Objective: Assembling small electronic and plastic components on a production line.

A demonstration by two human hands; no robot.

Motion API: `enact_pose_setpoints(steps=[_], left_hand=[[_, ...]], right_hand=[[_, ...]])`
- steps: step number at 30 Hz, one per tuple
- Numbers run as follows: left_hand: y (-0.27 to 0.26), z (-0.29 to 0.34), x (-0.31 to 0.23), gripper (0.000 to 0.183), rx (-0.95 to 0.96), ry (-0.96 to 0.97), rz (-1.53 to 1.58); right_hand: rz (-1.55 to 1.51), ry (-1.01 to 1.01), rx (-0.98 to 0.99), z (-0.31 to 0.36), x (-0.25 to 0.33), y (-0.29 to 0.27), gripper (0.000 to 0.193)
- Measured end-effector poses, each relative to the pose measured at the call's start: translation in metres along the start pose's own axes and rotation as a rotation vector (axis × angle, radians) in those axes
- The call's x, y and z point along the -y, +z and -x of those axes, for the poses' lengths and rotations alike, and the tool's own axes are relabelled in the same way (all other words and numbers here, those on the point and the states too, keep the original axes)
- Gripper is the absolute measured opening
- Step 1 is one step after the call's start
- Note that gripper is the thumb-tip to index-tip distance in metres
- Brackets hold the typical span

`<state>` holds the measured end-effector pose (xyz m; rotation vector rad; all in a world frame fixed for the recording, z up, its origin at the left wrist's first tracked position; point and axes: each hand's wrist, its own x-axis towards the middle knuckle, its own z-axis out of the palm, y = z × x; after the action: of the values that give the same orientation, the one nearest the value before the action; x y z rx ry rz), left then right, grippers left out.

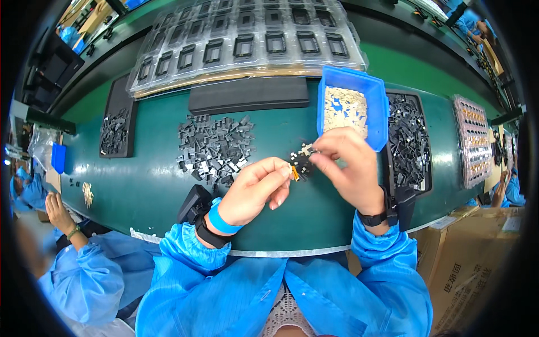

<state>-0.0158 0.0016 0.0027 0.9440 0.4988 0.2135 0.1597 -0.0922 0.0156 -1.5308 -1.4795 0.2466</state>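
The person holds both hands together just above the green tabletop (151,185), close to the chest, where the small work is easiest to see. The left hand (255,191) is curled nearly closed, its thumb and forefinger pinching a tiny orange-tipped piece (293,172) at the fingertips. The right hand (348,168) is likewise pinched shut on a small dark part with pale bits (303,160), held touching or just beside the orange-tipped piece, as if the two are being fitted together.

The supplies lie in a fan within easy reach: a loose heap of grey parts (216,149) ahead of the left hand, a blue bin (325,106) of pale pieces just beyond the right hand, and a black tray of dark parts (407,140) beside it. Clear blister trays (247,42) sit farther back, well apart from the hands. A co-worker's sleeve (84,275) shows at the lower left.
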Motion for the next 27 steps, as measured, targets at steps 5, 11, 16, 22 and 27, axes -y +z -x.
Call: enact_pose_setpoints(steps=[5, 11, 16, 22, 27], left_hand=[[-0.003, 0.003, -0.003, 0.017, 0.117, -0.084, 0.183], [-0.003, 0.005, -0.004, 0.016, 0.143, -0.164, 0.243], [-0.002, 0.005, -0.005, 0.016, 0.143, -0.168, 0.241], [-0.003, 0.006, -0.005, 0.016, 0.141, -0.17, 0.234], [-0.001, 0.008, -0.008, 0.019, 0.113, -0.159, 0.201]], right_hand=[[-0.018, -0.175, 0.104, 0.002, 0.005, 0.007, 0.018], [-0.007, -0.25, 0.121, 0.003, 0.004, 0.011, 0.019], [-0.014, -0.257, 0.131, 0.002, 0.005, 0.012, 0.019], [-0.02, -0.247, 0.124, 0.002, 0.005, 0.013, 0.02], [-0.012, -0.259, 0.156, 0.003, 0.004, 0.012, 0.022]])
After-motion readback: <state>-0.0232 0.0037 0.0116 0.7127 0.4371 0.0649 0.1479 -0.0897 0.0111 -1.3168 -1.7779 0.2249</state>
